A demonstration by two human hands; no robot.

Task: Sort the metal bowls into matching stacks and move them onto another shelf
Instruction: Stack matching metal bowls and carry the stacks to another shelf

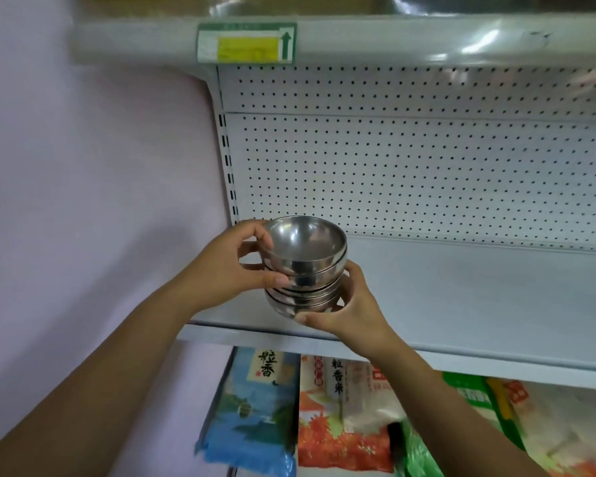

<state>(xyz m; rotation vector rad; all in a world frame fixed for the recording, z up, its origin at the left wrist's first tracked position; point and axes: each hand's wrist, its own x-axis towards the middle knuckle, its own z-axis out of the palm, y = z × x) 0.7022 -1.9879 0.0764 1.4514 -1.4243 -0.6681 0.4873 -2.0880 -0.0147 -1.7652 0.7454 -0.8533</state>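
White shop shelving with a dotted back panel (pixel 410 166) stands against a pale pink wall (pixel 83 166) on the left. Both hands hold a stack of metal bowls (pixel 303 266) over the near left corner of the middle shelf (pixel 461 304); whether its base touches the shelf cannot be told. The left hand (pixel 231 266) grips the upper bowls from the left, with fingers curled over the top rim and the thumb pressed on the side lower down. The right hand (pixel 344 304) cups the lower bowls from the right, thumb under the near bottom edge and fingers wrapped round the far side. The stack shows at least four nested bowls, all the same shape, open side up; the exact count is unclear.

An upper shelf (pixel 410 36) runs across the top, carrying one green and yellow price label (pixel 246 43) on its front edge. Below the middle shelf lie packaged bags: a blue bag (pixel 252 407), an orange bag (pixel 344 425) and a green bag (pixel 468 401).
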